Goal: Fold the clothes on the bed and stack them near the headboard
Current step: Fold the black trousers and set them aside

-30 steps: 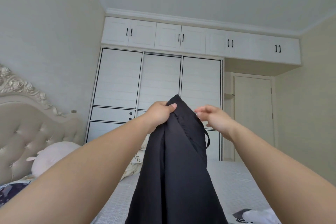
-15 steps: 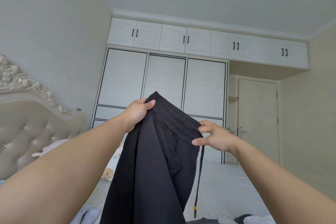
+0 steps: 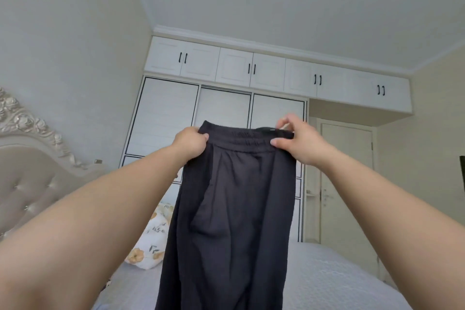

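Fingers (image 3: 202, 136) of the left hand (image 3: 189, 142) and right hand (image 3: 298, 142) pinched the waistband of the black trousers (image 3: 231, 209) — held above the bed (image 3: 327, 279), waistband level, legs hanging straight down.

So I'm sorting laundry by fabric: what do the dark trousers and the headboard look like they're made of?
The dark trousers: a soft, matte woven cloth, perhaps cotton or linen blend; they hang in limp folds and the waistband is gathered elastic. The fibre itself cannot be told. The headboard: pale padded upholstery with a slight sheen, likely faux leather, button-tufted, under a carved floral trim that looks painted.
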